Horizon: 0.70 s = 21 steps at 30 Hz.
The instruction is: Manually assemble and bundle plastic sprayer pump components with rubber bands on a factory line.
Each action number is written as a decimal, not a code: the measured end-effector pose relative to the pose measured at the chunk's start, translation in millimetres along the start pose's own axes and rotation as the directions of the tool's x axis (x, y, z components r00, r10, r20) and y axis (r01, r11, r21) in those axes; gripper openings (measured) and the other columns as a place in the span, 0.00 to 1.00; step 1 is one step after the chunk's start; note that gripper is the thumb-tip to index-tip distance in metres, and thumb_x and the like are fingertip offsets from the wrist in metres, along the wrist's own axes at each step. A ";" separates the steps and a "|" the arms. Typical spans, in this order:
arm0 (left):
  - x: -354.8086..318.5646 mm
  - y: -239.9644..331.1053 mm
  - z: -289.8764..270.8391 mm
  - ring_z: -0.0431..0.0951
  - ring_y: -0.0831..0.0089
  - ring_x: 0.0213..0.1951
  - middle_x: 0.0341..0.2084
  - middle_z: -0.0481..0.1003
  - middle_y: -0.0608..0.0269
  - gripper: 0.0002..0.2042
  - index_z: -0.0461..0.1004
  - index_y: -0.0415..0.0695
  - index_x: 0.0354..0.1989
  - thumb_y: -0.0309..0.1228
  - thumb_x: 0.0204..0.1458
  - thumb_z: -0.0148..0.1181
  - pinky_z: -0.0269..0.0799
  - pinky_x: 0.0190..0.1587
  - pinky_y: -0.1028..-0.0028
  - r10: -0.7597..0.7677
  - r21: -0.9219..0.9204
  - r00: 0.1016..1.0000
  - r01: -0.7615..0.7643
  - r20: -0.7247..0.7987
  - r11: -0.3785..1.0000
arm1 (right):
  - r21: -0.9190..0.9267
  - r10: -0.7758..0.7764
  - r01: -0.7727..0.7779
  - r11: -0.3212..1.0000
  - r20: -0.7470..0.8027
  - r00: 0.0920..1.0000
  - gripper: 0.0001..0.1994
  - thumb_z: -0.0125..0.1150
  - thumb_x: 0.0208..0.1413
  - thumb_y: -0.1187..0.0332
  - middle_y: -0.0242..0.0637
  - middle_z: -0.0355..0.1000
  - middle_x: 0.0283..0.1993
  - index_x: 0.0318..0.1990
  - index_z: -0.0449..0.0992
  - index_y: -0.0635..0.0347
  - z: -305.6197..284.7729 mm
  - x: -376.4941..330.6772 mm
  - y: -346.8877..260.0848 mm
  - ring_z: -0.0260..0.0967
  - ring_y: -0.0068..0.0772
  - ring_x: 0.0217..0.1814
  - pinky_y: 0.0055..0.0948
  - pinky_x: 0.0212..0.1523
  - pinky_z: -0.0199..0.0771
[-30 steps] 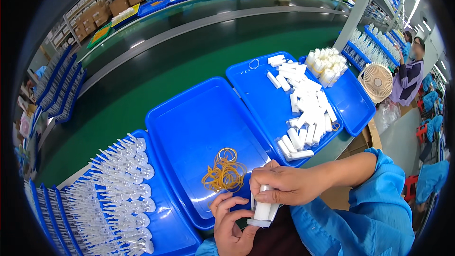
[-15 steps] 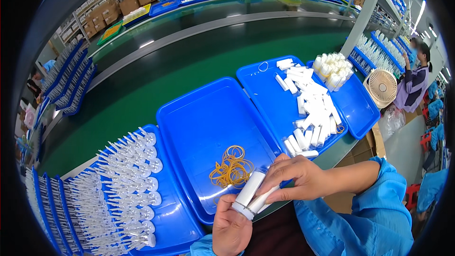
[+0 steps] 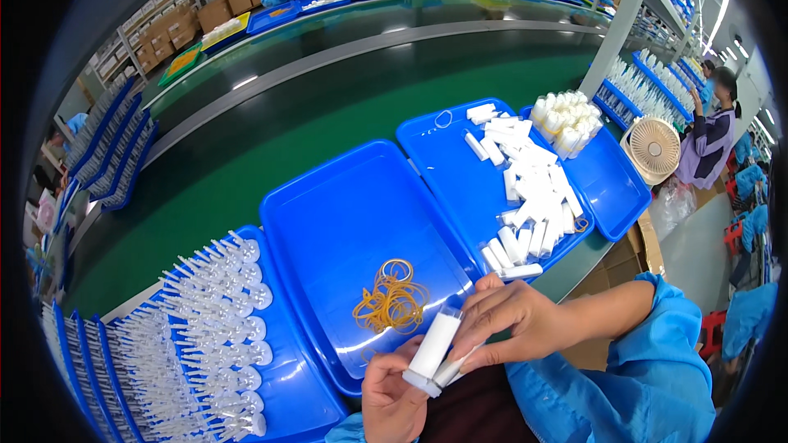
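My left hand [image 3: 392, 398] grips the lower end of a white plastic tube [image 3: 432, 346] with a clear cap, tilted up to the right. My right hand [image 3: 515, 320] pinches the same tube and a second thin piece beside it from the right. Both hands hover over the near edge of the middle blue tray [image 3: 328, 230], which holds a tangle of yellow rubber bands [image 3: 391, 299]. White tubes [image 3: 533, 197] lie in a heap in the right blue tray [image 3: 447, 156].
A left blue tray [image 3: 287, 385] holds several rows of clear syringe-like parts [image 3: 197, 328]. A green conveyor belt [image 3: 271, 139] runs behind the trays. A small fan [image 3: 652, 148] stands at right, with a person beside it. Other workers sit across the belt.
The tube has swung from pointing down in my hands to tilting up and right over the tray edge. My right hand slid along it while the left kept hold.
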<state>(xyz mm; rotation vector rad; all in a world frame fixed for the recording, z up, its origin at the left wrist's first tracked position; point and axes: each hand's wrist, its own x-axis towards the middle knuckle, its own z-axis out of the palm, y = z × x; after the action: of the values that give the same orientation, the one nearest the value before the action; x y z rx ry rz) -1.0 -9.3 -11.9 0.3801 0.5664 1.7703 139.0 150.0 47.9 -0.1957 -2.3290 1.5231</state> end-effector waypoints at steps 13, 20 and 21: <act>9.8 7.5 0.8 0.62 0.55 0.56 0.44 0.69 0.55 0.10 0.68 0.42 0.32 0.21 0.43 0.63 0.53 0.58 0.57 0.316 0.680 0.942 -0.306 0.114 0.667 | -0.803 0.188 -0.498 0.328 -0.461 0.867 0.18 0.63 0.43 0.63 0.44 0.74 0.33 0.42 0.73 0.60 -167.9 78.4 114.8 0.72 0.45 0.38 0.36 0.38 0.72; 6.3 20.5 6.2 0.62 0.53 0.54 0.41 0.69 0.56 0.09 0.71 0.41 0.31 0.19 0.40 0.61 0.54 0.56 0.57 0.329 0.891 0.931 -0.279 0.160 0.357 | -0.788 0.476 -0.490 0.373 -0.290 0.830 0.15 0.61 0.41 0.67 0.45 0.73 0.36 0.38 0.72 0.62 -150.2 101.0 124.9 0.71 0.46 0.39 0.36 0.40 0.71; 6.2 23.0 7.7 0.62 0.53 0.54 0.40 0.69 0.57 0.09 0.72 0.42 0.30 0.19 0.39 0.62 0.54 0.55 0.56 0.317 0.903 0.928 -0.297 0.196 0.311 | -0.780 0.372 -0.442 0.443 -0.289 0.882 0.16 0.63 0.41 0.64 0.45 0.73 0.34 0.37 0.71 0.61 -145.1 92.6 122.8 0.71 0.46 0.37 0.35 0.38 0.70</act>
<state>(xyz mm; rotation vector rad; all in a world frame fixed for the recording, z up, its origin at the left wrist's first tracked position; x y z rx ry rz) -17.1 -6.6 7.1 1.3570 1.6243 1.6216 96.4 353.3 8.6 -1.1124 -2.8803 0.3387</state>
